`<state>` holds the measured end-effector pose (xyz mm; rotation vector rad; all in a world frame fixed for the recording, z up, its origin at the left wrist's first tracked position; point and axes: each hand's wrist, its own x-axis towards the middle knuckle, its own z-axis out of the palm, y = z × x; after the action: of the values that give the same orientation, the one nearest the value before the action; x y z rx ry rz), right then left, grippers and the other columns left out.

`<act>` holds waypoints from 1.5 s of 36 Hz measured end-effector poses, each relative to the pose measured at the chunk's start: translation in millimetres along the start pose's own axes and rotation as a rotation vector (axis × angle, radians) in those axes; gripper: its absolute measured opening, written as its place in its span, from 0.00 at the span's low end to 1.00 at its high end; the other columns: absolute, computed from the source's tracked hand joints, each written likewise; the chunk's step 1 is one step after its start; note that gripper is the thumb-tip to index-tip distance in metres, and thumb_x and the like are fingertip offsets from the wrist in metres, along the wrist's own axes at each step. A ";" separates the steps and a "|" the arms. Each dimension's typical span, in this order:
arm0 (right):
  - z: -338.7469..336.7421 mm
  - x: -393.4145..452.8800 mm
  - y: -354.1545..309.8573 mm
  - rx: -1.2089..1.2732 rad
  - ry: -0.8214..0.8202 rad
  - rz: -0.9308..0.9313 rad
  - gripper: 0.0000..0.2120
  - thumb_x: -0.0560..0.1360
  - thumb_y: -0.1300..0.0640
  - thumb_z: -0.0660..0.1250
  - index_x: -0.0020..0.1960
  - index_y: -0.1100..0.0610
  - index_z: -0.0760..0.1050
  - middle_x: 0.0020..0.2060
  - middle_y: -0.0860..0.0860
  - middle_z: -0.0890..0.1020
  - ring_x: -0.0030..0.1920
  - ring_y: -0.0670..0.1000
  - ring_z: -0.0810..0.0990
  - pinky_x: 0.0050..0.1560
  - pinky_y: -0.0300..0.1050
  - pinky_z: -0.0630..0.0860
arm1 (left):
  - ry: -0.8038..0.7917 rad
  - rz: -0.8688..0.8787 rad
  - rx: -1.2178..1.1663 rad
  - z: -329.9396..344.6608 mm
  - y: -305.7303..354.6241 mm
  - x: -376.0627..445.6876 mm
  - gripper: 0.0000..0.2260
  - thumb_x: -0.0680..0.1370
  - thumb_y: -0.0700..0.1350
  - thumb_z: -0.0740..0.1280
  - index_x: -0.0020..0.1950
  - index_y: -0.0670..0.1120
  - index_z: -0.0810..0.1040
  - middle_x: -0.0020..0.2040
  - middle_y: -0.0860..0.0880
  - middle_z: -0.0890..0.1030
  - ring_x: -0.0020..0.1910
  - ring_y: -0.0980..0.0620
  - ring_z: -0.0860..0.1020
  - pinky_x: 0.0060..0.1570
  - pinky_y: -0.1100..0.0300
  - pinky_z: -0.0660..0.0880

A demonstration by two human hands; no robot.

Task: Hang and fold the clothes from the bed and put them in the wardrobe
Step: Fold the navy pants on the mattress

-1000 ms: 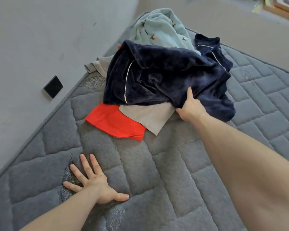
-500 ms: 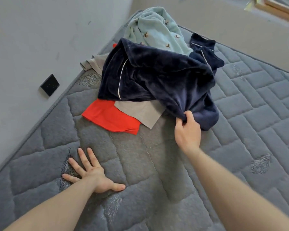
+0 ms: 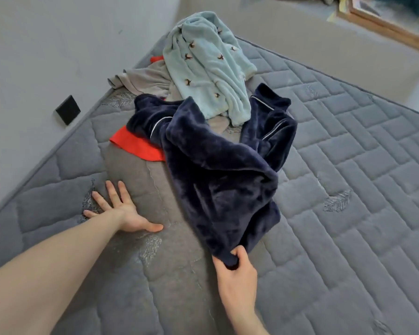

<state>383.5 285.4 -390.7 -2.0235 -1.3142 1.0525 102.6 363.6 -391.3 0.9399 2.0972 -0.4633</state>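
Drawing the navy fleece garment point(image 3: 218, 180) out of the pile, by the look of it: first piece being singled out, nothing yet folded or hung, no wardrobe or hanger in view. Stretched in a long rumpled band down the middle of the bed point(image 3: 348, 213), near end toward 6 o'clock, far end with its white piping lying at 12 o'clock beside the rest of the heap. Pinched at that near end by the right hand point(image 3: 235, 276), grip narrow and closed on a bunch of the fleece, thumb over the top, fingers curled under, forearm coming in from 5 o'clock. Next move likely calls for freeing the far end from the pile, then finding shoulders or waistband and spreading it flat, or lifting it clear for a hanger; thick fleece, so probably heavy and slow to slide, apt to drag the neighbours along.

At 12 o'clock of the navy piece, pale blue patterned garment point(image 3: 208, 66), its lower edge lying near the navy folds. At 10 o'clock, red cloth point(image 3: 136, 146) partly tucked under the navy; beyond, grey cloth point(image 3: 140, 79).

Left hand point(image 3: 121, 209) at 9 o'clock, apart from the garment, grip wide, fingers splayed, palm pressed flat on the mattress, holding nothing, seemingly as a brace
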 end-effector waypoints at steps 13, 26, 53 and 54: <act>-87.2 -137.9 57.2 -0.297 -0.269 -0.172 0.12 0.67 0.50 0.69 0.34 0.51 0.66 0.43 0.44 0.65 0.41 0.47 0.70 0.35 0.33 0.67 | 0.526 0.991 -0.080 52.1 -11.3 -153.9 0.46 0.68 0.56 0.74 0.81 0.47 0.56 0.80 0.48 0.55 0.79 0.46 0.55 0.77 0.45 0.58; -183.4 -223.4 41.1 -0.488 -0.466 0.027 0.07 0.68 0.47 0.67 0.34 0.46 0.72 0.45 0.43 0.68 0.46 0.48 0.73 0.38 0.34 0.69 | -0.054 0.624 0.085 127.4 19.7 -290.2 0.15 0.75 0.57 0.65 0.57 0.52 0.77 0.57 0.49 0.82 0.58 0.43 0.80 0.56 0.53 0.75; -416.7 -409.7 -112.0 0.175 -0.392 0.062 0.14 0.71 0.55 0.79 0.54 0.48 0.80 0.50 0.45 0.85 0.48 0.48 0.84 0.52 0.48 0.81 | 0.095 0.903 -0.681 -29.5 -115.3 -696.3 0.09 0.80 0.47 0.70 0.59 0.58 0.81 0.54 0.61 0.85 0.56 0.62 0.81 0.60 0.56 0.75; -420.0 -413.2 -119.5 0.214 -0.404 0.033 0.14 0.71 0.54 0.79 0.54 0.48 0.80 0.51 0.43 0.85 0.50 0.47 0.84 0.54 0.49 0.82 | 0.096 0.916 -0.688 -32.7 -114.5 -701.0 0.08 0.81 0.47 0.69 0.59 0.57 0.82 0.55 0.59 0.85 0.56 0.61 0.81 0.61 0.53 0.75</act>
<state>568.4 -44.0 77.0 -1.7354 -1.2930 1.6066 298.5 -20.8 173.9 1.3353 1.4802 0.7304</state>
